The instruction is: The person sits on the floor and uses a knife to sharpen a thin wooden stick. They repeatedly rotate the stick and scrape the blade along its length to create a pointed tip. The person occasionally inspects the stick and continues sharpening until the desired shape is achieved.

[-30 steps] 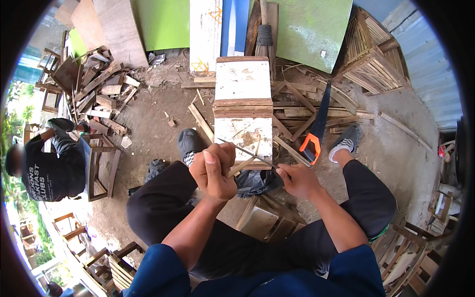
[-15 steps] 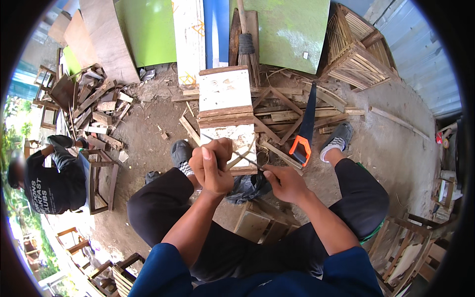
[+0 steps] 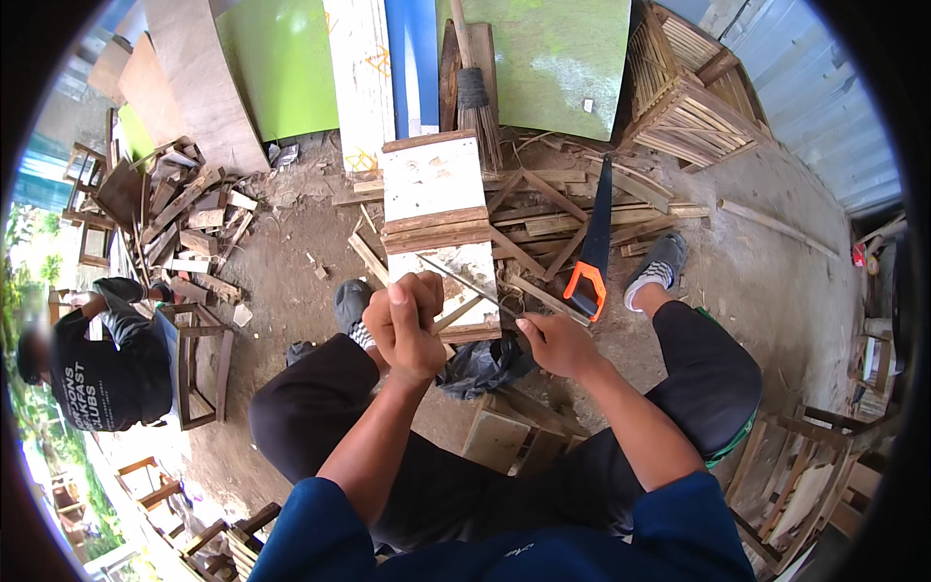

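My right hand [image 3: 561, 344] is closed round the handle end of what looks like a long narrow knife [image 3: 467, 283]. Its dark blade slants up and left over a white-topped wooden bench [image 3: 432, 184]. Closed in a fist, my left hand [image 3: 405, 325] grips a thin pale wooden stick [image 3: 460, 312], which sticks out toward the blade. The stick and the blade cross or nearly meet just left of my right hand; whether they touch I cannot tell. The knife's handle is hidden by my fingers.
An orange-handled handsaw [image 3: 593, 242] leans against wood strips right of the bench. A black plastic bag [image 3: 480, 369] lies below the bench's near end. Scrap wood [image 3: 194, 218] is heaped at the left, near a seated person [image 3: 107, 364]. A broom [image 3: 473, 92] stands behind the bench.
The blade has shifted up and to the right, away from my left fist. My left hand has moved slightly left, and my right hand slightly right. More of the stick shows.
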Available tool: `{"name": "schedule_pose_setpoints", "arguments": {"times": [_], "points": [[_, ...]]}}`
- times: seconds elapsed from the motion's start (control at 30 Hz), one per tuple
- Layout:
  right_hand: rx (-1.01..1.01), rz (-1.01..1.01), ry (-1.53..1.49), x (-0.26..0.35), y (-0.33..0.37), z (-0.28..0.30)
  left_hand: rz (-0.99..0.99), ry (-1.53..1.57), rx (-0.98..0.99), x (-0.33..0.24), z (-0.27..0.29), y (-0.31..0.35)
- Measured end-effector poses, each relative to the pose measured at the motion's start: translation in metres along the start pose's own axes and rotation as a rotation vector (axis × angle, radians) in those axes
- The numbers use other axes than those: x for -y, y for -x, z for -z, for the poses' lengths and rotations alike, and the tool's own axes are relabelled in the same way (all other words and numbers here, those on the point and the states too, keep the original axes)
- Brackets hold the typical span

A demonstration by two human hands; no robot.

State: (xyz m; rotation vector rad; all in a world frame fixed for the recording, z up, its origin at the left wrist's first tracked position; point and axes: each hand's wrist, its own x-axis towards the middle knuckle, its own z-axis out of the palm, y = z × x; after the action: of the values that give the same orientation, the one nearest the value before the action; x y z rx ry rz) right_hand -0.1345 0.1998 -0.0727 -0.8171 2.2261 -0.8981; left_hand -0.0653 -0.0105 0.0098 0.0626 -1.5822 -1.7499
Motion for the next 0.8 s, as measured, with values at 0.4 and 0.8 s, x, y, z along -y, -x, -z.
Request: {"name": "schedule_pose_setpoints", "arguments": {"times": [0.4,0.8], "points": [[0.036,-0.059,-0.403,0.053,0.032,-0.013,0.386,0.233,-0.254,-0.019,0.001,0.013],[-0.022,0.031,-0.433,0.07,0.038,-0.003,0.148,0.094,-0.066,-0.017,0.006,0.017]]}}
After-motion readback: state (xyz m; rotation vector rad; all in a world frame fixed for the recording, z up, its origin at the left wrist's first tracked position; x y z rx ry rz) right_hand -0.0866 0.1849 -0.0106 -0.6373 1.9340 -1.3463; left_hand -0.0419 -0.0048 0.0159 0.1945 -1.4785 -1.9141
